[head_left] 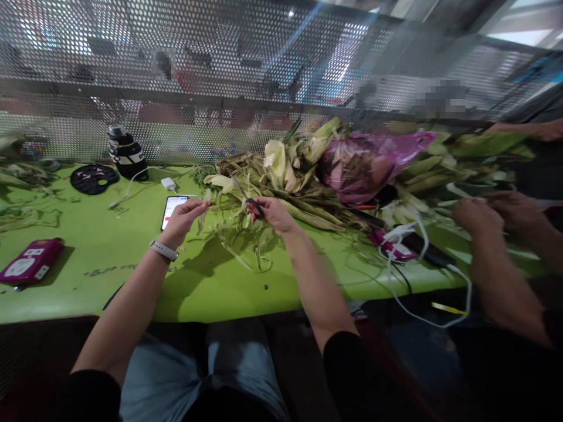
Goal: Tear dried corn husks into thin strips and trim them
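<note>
My left hand (185,218), with a watch on its wrist, pinches a thin pale strip of corn husk (203,218) that hangs from the fingertips. Opposite it, my right hand (275,215) is closed around the dark handles of scissors (254,205), whose blade points up and away to the left. Both hands are raised over the green table (211,299), a short gap between them. Under and behind the right hand lie loose husk shreds (261,243) and a large heap of dried corn husks (277,164). A lit phone (173,210) lies partly behind my left hand.
Behind the husks sits a pink plastic bag (356,164). A black bottle (126,153), black palette (94,178) and magenta box (31,262) stand at left. White cables (391,275) hang over the front edge at right, near a co-worker's hands (478,218). Perforated metal (189,94) closes the back.
</note>
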The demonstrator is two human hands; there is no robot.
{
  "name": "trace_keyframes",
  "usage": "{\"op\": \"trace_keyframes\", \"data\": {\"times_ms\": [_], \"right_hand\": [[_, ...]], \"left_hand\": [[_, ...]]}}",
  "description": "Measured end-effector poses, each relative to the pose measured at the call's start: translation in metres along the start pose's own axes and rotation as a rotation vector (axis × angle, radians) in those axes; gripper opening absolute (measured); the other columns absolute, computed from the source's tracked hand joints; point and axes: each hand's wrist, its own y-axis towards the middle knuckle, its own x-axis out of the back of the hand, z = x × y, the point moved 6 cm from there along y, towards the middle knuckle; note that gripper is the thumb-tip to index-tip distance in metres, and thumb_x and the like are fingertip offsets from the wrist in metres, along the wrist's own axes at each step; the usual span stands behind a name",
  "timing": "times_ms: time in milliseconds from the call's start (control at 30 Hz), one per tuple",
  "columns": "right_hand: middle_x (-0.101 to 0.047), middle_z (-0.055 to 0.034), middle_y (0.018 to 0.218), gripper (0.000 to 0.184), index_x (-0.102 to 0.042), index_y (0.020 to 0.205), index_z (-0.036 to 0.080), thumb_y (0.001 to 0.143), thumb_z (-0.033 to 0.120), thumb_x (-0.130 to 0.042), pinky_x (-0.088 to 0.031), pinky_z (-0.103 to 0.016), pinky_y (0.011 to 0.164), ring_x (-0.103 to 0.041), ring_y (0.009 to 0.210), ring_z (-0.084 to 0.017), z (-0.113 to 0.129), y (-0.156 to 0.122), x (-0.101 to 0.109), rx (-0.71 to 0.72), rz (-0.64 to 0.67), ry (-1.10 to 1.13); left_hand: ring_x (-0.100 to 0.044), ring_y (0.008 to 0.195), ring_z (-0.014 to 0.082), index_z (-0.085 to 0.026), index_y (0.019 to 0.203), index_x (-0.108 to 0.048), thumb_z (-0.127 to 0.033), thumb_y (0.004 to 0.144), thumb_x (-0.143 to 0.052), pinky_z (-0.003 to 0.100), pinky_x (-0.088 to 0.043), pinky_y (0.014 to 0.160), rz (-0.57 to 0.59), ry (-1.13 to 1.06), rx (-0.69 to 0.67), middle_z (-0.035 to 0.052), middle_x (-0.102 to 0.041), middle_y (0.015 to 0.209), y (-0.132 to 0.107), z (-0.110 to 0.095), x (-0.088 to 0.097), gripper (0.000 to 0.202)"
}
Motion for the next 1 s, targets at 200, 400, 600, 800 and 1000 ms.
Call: {"op": "trace_keyframes", "data": {"times_ms": [200, 400, 600, 800, 1000], "right_hand": [[-0.062, 0.0012, 0.057, 0.043, -0.062, 0.071, 0.016, 0.067, 0.057, -0.074, -0.025, -0.021, 0.042, -0.040, 0.044, -0.006, -0.003, -0.002, -0.007, -0.015, 0.055, -0.011], [-0.064, 0.0004, 0.063, 0.042, -0.062, 0.078, 0.015, 0.072, 0.056, -0.072, -0.036, -0.019, 0.047, -0.053, 0.053, -0.008, -0.008, -0.005, -0.026, -0.027, 0.195, 0.000], [-0.067, -0.0026, 0.073, 0.045, -0.063, 0.085, 0.015, 0.074, 0.059, -0.068, -0.045, -0.021, 0.056, -0.059, 0.064, -0.011, -0.015, -0.008, -0.041, -0.081, 0.352, -0.109], [-0.066, -0.0024, 0.073, 0.046, -0.062, 0.085, 0.015, 0.075, 0.060, -0.067, -0.046, -0.023, 0.059, -0.060, 0.067, -0.012, -0.013, -0.011, -0.043, -0.072, 0.372, -0.157], [-0.065, -0.0019, 0.071, 0.046, -0.061, 0.083, 0.015, 0.075, 0.059, -0.068, -0.044, -0.023, 0.057, -0.060, 0.065, -0.012, -0.005, -0.011, -0.033, -0.036, 0.277, -0.102]], "left_hand": [[-0.057, 0.058, 0.0088, -0.018, 0.082, -0.075, -0.033, 0.071, -0.076, 0.020, -0.041, 0.051, -0.287, -0.111, -0.015, 0.0013, -0.067, 0.067, 0.001, -0.002, 0.017, 0.018], [-0.071, 0.076, 0.0129, -0.016, 0.083, -0.063, -0.028, 0.076, -0.075, 0.018, -0.049, 0.057, -0.297, -0.383, 0.046, 0.0055, -0.073, 0.083, -0.002, -0.002, 0.012, 0.018], [-0.071, 0.075, 0.0080, -0.016, 0.085, -0.063, -0.021, 0.080, -0.072, 0.012, -0.054, 0.062, -0.332, -0.649, 0.123, 0.0029, -0.075, 0.084, -0.003, 0.002, 0.005, 0.012], [-0.070, 0.067, 0.0077, -0.016, 0.077, -0.061, -0.027, 0.076, -0.075, 0.012, -0.053, 0.058, -0.300, -0.714, 0.107, 0.0009, -0.072, 0.075, -0.004, 0.000, 0.001, 0.018], [-0.063, 0.052, 0.0058, -0.017, 0.068, -0.052, -0.026, 0.062, -0.085, 0.014, -0.049, 0.050, -0.306, -0.520, -0.098, -0.0043, -0.065, 0.061, -0.005, -0.008, 0.004, 0.035]]}}
